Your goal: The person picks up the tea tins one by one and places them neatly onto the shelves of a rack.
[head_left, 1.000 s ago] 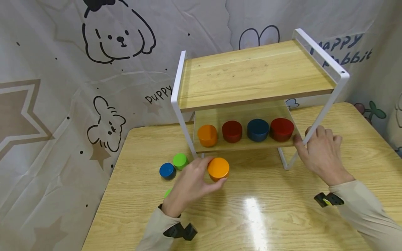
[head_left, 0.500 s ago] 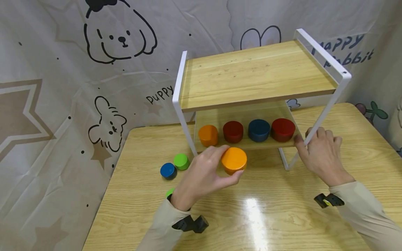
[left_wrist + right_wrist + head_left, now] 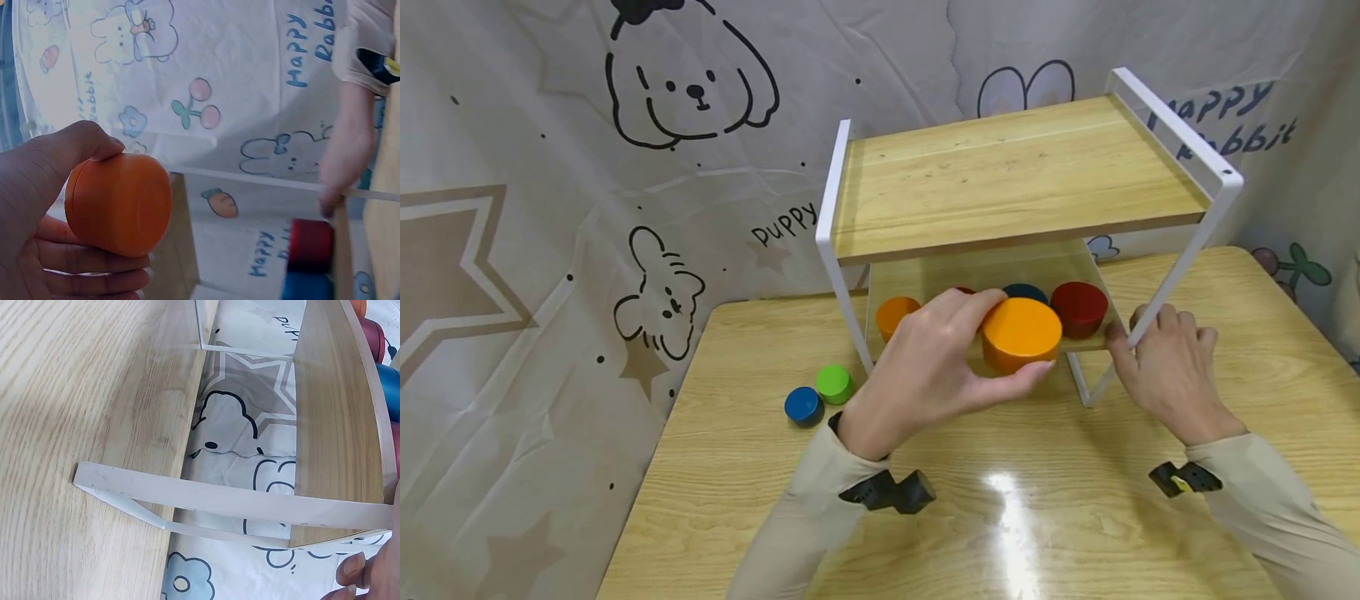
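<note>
My left hand (image 3: 925, 362) pinches an orange round container (image 3: 1022, 329) between thumb and fingers, in front of the lower shelf (image 3: 985, 267) of a two-tier rack (image 3: 1030, 175). In the left wrist view the container (image 3: 119, 203) shows its smooth side, with the thumb on one side and fingers on the other. On that shelf sit another orange container (image 3: 895, 315), a blue one (image 3: 1026, 292) and a dark red one (image 3: 1078, 310); a second red one is mostly hidden behind my left hand. My right hand (image 3: 1172, 375) grips the rack at its right front leg, thumb at the shelf's end.
Left of the rack, a green container (image 3: 835, 383) and a blue container (image 3: 803, 407) stand on the wooden table (image 3: 722, 500). The rack's white right leg (image 3: 231, 500) reaches down to the table. A printed cloth (image 3: 550, 333) hangs behind.
My left hand has carried the orange container to the right and up, from beside the rack's left leg to in front of the lower shelf's middle. My right hand keeps its place.
</note>
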The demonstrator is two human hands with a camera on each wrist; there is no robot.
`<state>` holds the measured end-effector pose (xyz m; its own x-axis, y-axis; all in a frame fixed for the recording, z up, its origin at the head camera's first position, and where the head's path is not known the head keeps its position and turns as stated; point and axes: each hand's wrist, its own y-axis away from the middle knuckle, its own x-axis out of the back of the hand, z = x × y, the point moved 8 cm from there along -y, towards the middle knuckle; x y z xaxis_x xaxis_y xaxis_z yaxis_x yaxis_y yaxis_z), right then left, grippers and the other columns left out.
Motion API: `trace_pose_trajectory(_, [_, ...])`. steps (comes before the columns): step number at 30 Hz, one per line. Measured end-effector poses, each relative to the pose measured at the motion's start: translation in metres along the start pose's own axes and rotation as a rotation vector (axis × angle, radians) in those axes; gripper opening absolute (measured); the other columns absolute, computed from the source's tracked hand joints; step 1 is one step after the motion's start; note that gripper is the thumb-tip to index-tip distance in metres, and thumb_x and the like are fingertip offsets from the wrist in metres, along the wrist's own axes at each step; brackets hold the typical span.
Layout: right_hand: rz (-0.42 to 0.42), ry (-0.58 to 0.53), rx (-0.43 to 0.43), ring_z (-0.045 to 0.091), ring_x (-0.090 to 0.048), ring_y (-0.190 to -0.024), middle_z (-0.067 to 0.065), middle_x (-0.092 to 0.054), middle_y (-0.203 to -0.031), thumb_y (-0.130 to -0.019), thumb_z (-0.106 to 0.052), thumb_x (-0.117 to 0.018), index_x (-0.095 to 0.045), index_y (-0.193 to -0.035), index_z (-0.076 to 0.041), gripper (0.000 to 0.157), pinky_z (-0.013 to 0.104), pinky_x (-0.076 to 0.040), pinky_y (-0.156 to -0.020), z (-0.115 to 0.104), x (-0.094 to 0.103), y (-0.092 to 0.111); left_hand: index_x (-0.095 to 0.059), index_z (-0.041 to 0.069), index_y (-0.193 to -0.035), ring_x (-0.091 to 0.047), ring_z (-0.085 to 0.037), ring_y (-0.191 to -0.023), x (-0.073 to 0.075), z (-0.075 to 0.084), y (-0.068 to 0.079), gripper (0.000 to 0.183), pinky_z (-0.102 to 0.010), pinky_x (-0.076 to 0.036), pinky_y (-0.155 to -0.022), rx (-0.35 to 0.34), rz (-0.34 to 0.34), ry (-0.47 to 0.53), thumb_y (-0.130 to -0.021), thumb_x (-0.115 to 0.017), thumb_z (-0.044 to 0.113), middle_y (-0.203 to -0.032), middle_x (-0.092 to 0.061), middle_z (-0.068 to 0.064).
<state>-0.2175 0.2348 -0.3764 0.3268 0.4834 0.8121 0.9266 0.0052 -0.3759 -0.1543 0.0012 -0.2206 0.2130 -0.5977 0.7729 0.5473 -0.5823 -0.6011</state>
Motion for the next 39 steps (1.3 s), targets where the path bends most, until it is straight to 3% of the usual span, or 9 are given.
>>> trace_pose_trajectory(4, [-0.004, 0.008, -0.001, 0.048, -0.039, -0.079, 0.022, -0.042, -0.078, -0.099, -0.032, -0.036, -0.046, -0.076, -0.002, 0.039, 0.056, -0.021, -0.067, 0.000, 0.001, 0.000, -0.064, 0.000, -0.109, -0.057, -0.012, -0.073, 0.010, 0.008, -0.023, 0.056, -0.013, -0.043, -0.065, -0.020, 0.027, 0.011, -0.077, -0.074, 0.044, -0.091, -0.066, -0.006])
trace_pose_trajectory(8, [-0.009, 0.022, -0.003, 0.049, -0.039, -0.081, 0.023, -0.042, -0.079, -0.100, -0.031, -0.037, -0.046, -0.078, -0.001, 0.038, 0.057, -0.022, -0.068, 0.000, 0.002, 0.000, -0.063, 0.001, -0.108, -0.059, -0.011, -0.074, 0.012, 0.010, -0.044, 0.053, -0.013, -0.043, -0.065, -0.006, 0.011, 0.038, -0.079, -0.072, 0.044, -0.092, -0.066, -0.005])
trace_pose_trajectory(17, [-0.014, 0.024, 0.014, 0.050, -0.040, -0.082, 0.024, -0.044, -0.082, -0.102, -0.034, -0.037, -0.045, -0.083, 0.000, 0.039, 0.057, -0.022, -0.066, 0.000, 0.000, 0.001, -0.061, 0.002, -0.112, -0.057, -0.010, -0.075, 0.016, 0.025, -0.073, 0.052, -0.011, -0.041, -0.063, 0.001, -0.049, 0.040, -0.083, -0.067, 0.044, -0.094, -0.065, -0.004])
trace_pose_trajectory(22, [-0.009, 0.017, 0.009, 0.048, -0.040, -0.080, 0.022, -0.043, -0.081, -0.101, -0.031, -0.036, -0.044, -0.081, -0.001, 0.036, 0.056, -0.022, -0.066, 0.001, 0.001, 0.001, -0.060, 0.004, -0.112, -0.059, -0.009, -0.077, 0.016, 0.029, -0.092, 0.052, -0.011, -0.042, -0.064, 0.034, -0.068, -0.013, -0.085, -0.064, 0.048, -0.095, -0.065, -0.002])
trace_pose_trajectory(30, [0.009, 0.023, 0.022, 0.050, -0.041, -0.082, 0.023, -0.045, -0.081, -0.099, -0.029, -0.038, -0.045, -0.077, -0.003, 0.036, 0.056, -0.022, -0.065, 0.001, 0.002, 0.000, -0.054, 0.005, -0.118, -0.060, -0.006, -0.080, -0.001, 0.022, -0.123, 0.052, -0.010, -0.044, -0.066, 0.150, -0.201, -0.004, -0.090, -0.058, 0.048, -0.103, -0.064, 0.000])
trace_pose_trajectory(39, [0.022, 0.028, 0.019, 0.048, -0.041, -0.079, 0.021, -0.045, -0.080, -0.099, -0.028, -0.039, -0.045, -0.075, -0.004, 0.034, 0.056, -0.023, -0.065, 0.001, 0.002, 0.000, -0.054, 0.008, -0.115, -0.059, -0.003, -0.076, -0.020, 0.015, -0.138, 0.047, -0.009, -0.043, -0.063, 0.243, -0.273, 0.002, -0.091, -0.055, 0.049, -0.101, -0.062, 0.003])
